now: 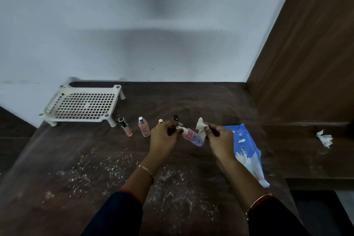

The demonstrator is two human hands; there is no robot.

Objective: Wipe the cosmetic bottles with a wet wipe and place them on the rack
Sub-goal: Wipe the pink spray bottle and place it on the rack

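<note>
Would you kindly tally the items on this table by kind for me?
Cosmetic bottles: 5
Wet wipes: 2
Wipe pack: 1
Rack: 1
Total: 9

Pale crumbs (107,161) scattered on dark table (191,101)

No legible text anywhere; blue wipe pack (247,151), well right of the rack (82,104), carries white print and a small dark round badge near its far end, both too blurred to read; bottles (144,126) standing just right of the rack's near corner show no readable labels, brands or numbers; rack itself bears no marking.
</note>
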